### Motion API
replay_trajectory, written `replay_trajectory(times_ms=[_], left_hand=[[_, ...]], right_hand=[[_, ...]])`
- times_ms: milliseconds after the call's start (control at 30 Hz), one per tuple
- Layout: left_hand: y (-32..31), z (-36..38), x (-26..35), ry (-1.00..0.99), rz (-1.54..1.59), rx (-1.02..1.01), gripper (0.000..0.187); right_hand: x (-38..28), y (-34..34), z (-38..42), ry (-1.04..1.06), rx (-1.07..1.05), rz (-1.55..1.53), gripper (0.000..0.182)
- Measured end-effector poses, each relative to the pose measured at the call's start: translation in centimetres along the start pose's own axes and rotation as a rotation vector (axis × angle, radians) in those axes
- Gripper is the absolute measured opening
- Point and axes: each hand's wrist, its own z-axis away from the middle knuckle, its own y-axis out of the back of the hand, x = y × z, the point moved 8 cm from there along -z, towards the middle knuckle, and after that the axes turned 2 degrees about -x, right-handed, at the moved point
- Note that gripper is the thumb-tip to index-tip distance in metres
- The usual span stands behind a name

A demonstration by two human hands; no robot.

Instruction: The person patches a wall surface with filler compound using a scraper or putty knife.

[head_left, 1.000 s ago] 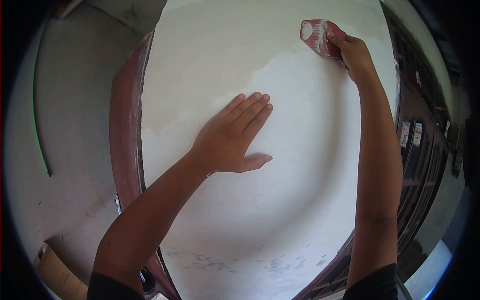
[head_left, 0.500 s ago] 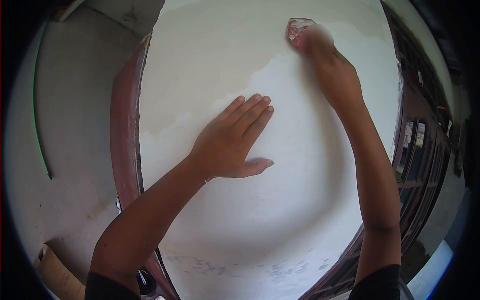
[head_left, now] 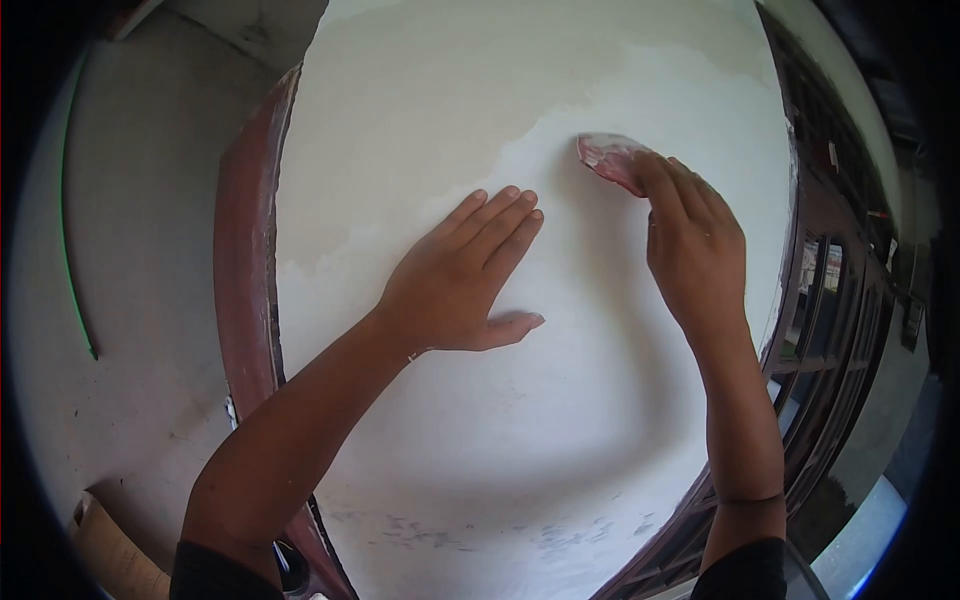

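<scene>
A pale wall panel (head_left: 560,400) fills the middle of the view, with darker beige patches over its upper part and whiter coating below. My left hand (head_left: 450,270) lies flat against it, fingers stretched out and thumb apart, holding nothing. To the right and a little higher, the fingers of my right hand (head_left: 700,235) close around a red putty scraper (head_left: 610,160). White smears cover much of the scraper's flat face. Its free end points left, at or very near the wall, and its gripped end is hidden by my fingers.
A reddish-brown wooden frame (head_left: 245,240) borders the panel on the left. Dark window woodwork with glass panes (head_left: 825,290) runs along the right. A green cord (head_left: 66,230) hangs on the grey wall, and brown cardboard (head_left: 115,545) stands at lower left.
My right hand has come down the wall with the scraper, which is now turned more sideways. My left hand stays in the same place on the wall.
</scene>
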Motion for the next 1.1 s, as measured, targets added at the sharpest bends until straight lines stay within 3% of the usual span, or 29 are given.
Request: replay_trajectory(times_ms=[100, 200, 333, 467, 533, 600, 733, 900, 1000, 1100], left_hand=[[0.1, 0.0, 0.0, 0.008, 0.014, 0.005, 0.082], [0.0, 0.0, 0.0, 0.002, 0.013, 0.012, 0.082], [0.0, 0.0, 0.0, 0.012, 0.016, 0.001, 0.082], [0.1, 0.1, 0.0, 0.013, 0.006, 0.001, 0.081], [0.1, 0.0, -0.1, 0.013, 0.009, -0.001, 0.081], [0.1, 0.0, -0.1, 0.008, 0.004, 0.003, 0.081], [0.0, 0.1, -0.1, 0.023, 0.01, 0.008, 0.081], [0.1, 0.1, -0.1, 0.005, 0.005, 0.021, 0.08], [0.2, 0.1, -0.1, 0.007, 0.017, 0.018, 0.081], [0.1, 0.1, -0.1, 0.011, 0.023, 0.017, 0.081]], right_hand=[[4.3, 1.7, -1.6, -0.468, 0.048, -0.451, 0.02], [9.8, -2.4, -4.6, -0.632, 0.082, -0.999, 0.034], [14.3, -8.3, -7.1, -0.89, -0.005, -1.197, 0.041], [15.4, -12.5, -7.7, -0.862, -0.138, -1.229, 0.042], [16.3, -13.1, -6.7, -0.895, -0.201, -0.97, 0.038], [17.4, -12.6, -5.5, -0.936, -0.132, -0.993, 0.029], [17.3, -12.5, -4.8, -1.06, 0.01, -1.351, 0.026], [12.2, -11.2, -8.0, -0.787, -0.137, -1.244, 0.042], [13.3, -11.4, -6.9, -0.841, -0.156, -0.983, 0.048], [16.1, -12.4, -5.0, -0.982, -0.082, -1.174, 0.043]])
